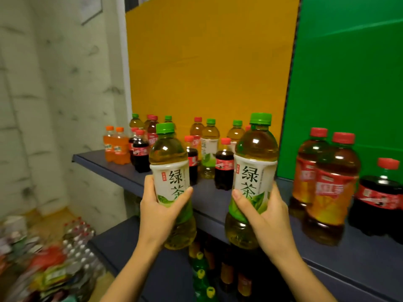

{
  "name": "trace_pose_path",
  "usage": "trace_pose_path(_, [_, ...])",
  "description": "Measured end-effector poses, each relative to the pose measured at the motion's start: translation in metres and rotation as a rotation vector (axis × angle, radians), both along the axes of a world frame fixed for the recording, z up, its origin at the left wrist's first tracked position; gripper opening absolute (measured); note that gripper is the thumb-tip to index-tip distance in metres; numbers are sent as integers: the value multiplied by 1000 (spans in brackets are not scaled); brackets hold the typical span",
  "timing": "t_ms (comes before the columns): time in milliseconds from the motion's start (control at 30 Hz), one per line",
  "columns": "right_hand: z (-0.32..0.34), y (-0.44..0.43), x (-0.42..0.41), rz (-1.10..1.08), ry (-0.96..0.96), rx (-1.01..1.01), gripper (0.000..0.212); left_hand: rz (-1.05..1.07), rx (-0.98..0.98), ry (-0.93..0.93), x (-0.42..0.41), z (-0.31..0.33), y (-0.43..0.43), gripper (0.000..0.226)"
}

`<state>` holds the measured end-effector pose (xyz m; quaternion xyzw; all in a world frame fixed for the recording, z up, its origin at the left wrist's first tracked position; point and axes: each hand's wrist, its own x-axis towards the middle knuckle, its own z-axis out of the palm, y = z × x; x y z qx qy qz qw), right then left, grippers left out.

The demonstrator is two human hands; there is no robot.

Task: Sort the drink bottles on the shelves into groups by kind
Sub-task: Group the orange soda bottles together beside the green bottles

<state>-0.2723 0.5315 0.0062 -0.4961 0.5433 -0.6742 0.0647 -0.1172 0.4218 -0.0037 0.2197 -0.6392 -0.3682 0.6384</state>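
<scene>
My left hand [160, 212] grips one green tea bottle [169, 162] with a green cap and white label, held upright in front of the upper shelf [209, 199]. A second green tea bottle [254, 164] is held upright in my right hand [265, 216], slightly higher and closer. Behind them on the shelf stand mixed bottles: two orange sodas [114, 147] at the far left, colas [140, 154] [224, 165], more green teas [209, 147], and red-capped iced teas [327, 182] at the right beside another cola [380, 197].
A yellow panel [207, 62] and a green panel [349, 73] back the shelf. The lower shelf [130, 243] holds more bottles [202, 277] beneath my hands. Packs of water bottles [78, 238] and blurred packages lie on the floor at the left, by a marbled wall [43, 105].
</scene>
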Motion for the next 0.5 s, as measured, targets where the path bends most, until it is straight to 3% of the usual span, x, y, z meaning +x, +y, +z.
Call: trace_pose_path(500, [-9, -191, 139, 228, -35, 70, 45, 145, 10, -100, 169, -5, -154, 45])
